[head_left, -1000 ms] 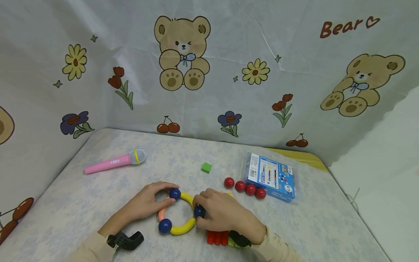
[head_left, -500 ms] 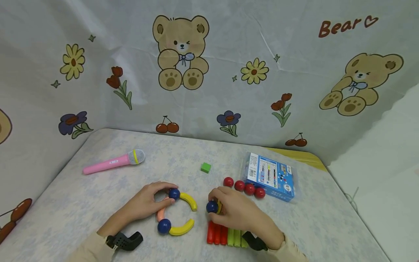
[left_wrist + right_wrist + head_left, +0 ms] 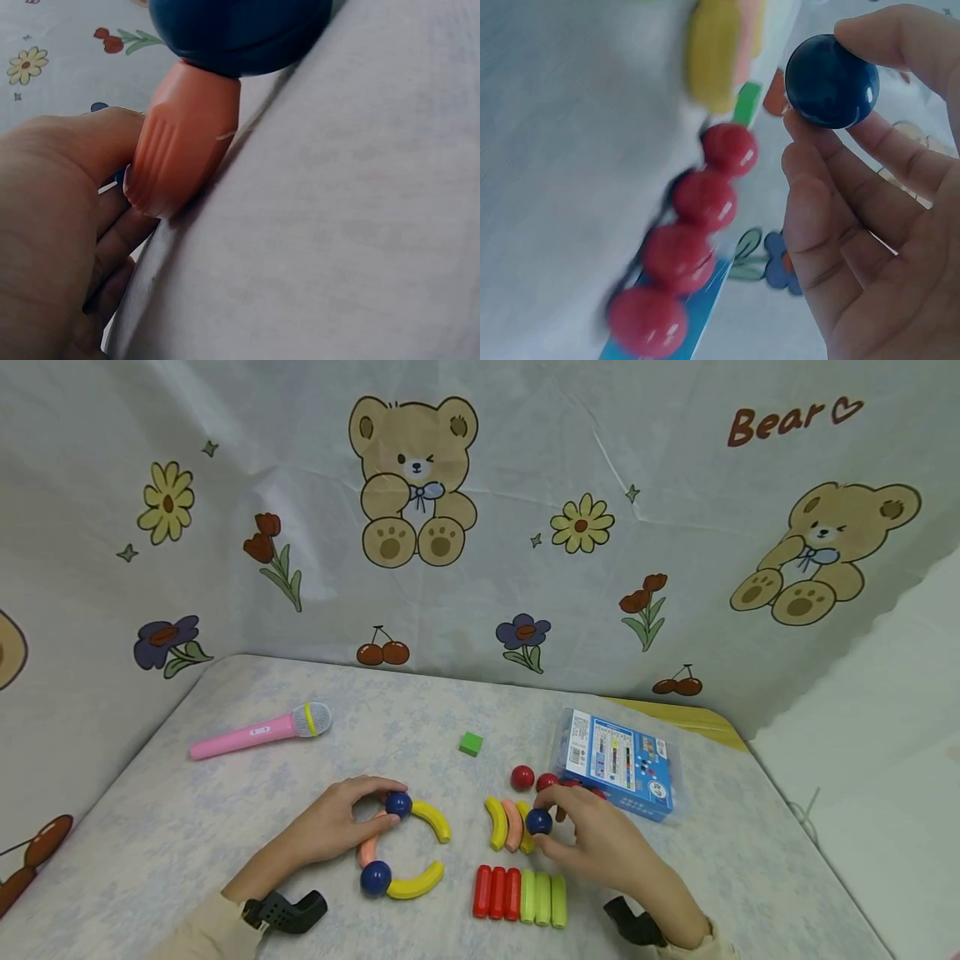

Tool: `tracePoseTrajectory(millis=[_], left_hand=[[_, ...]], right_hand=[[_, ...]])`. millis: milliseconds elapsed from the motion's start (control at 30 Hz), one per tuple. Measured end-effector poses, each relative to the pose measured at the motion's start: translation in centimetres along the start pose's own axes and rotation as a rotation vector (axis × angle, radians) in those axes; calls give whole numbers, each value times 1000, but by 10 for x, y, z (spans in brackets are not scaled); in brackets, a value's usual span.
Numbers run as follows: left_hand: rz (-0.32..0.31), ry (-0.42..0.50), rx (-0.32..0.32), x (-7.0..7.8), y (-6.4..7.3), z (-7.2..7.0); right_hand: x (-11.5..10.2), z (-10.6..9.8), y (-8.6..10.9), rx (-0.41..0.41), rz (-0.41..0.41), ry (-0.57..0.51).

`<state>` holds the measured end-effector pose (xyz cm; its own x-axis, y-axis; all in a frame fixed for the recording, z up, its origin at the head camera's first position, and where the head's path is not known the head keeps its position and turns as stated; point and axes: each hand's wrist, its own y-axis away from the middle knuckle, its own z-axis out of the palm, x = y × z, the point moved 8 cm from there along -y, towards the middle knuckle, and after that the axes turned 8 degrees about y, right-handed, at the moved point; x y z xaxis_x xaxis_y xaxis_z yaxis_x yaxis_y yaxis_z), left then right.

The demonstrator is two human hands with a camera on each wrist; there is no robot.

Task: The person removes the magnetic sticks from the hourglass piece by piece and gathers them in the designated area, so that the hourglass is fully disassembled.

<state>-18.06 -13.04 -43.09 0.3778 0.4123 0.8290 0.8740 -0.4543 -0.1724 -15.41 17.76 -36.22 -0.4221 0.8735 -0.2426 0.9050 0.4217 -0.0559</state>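
Note:
My left hand [image 3: 347, 822] pinches a dark blue ball [image 3: 398, 804] between thumb and finger. That ball joins a yellow curved rod [image 3: 432, 821] and an orange curved rod [image 3: 187, 135]. At the orange rod's other end sits a second blue ball [image 3: 376, 878], with another yellow curved rod [image 3: 417, 882] attached, making a ring that gapes on its right side. My right hand [image 3: 600, 839] holds a loose blue ball [image 3: 832, 81] between thumb and fingertips, close by several loose curved rods [image 3: 513, 825], yellow and orange.
Several red balls [image 3: 679, 257] lie in a row beside a blue box [image 3: 626, 764]. Red straight rods [image 3: 497, 893] and green straight rods [image 3: 543, 897] lie side by side in front. A green block [image 3: 471, 744] and a pink toy microphone [image 3: 262, 732] are farther back.
My right hand has pulled the blue ball off the ring's right side and carried it rightward, uncovering the loose curved rods and straight rods. My left hand has stayed on the ring.

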Motion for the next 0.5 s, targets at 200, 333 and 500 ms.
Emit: tracePoseTrajectory(millis=[200,333,500], left_hand=[[-1,-2,1,0,0,1],[-2,2,2,0,0,0],[-6,-1,1,-1,0,1]], right_hand=[[31,-5,8,31,107,-16],[47,-12,11,70,136,8],[66,-19,16,102,147,46]])
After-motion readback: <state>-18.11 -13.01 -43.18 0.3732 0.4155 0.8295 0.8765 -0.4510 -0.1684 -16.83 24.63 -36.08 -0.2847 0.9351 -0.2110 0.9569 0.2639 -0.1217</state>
